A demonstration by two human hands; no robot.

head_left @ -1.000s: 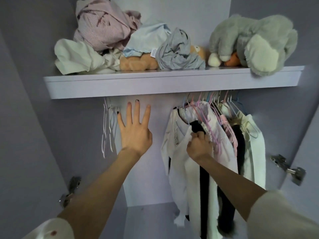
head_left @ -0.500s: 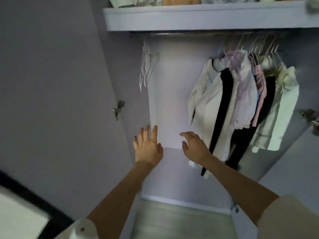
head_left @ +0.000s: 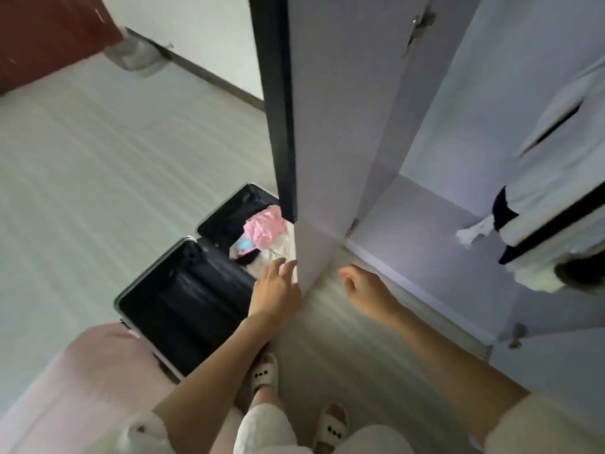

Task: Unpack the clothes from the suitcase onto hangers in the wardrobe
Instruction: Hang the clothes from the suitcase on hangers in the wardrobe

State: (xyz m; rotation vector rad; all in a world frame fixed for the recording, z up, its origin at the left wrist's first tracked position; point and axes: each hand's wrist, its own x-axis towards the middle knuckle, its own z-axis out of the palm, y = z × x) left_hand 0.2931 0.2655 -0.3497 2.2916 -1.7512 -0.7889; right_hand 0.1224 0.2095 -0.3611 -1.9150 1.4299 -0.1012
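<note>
The left hand (head_left: pixel 276 286) reaches, fingers spread and empty, toward the pink garment (head_left: pixel 263 228) in the open suitcase (head_left: pixel 183 290). The right hand (head_left: pixel 366 290) hangs loosely curled, holding nothing. The garment looks light, soft and limp, so it is best gathered in a bunch.

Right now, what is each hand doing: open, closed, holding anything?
Left hand: open, fingers extended toward the suitcase, holding nothing.
Right hand: open, fingers loosely curled, holding nothing.
</note>
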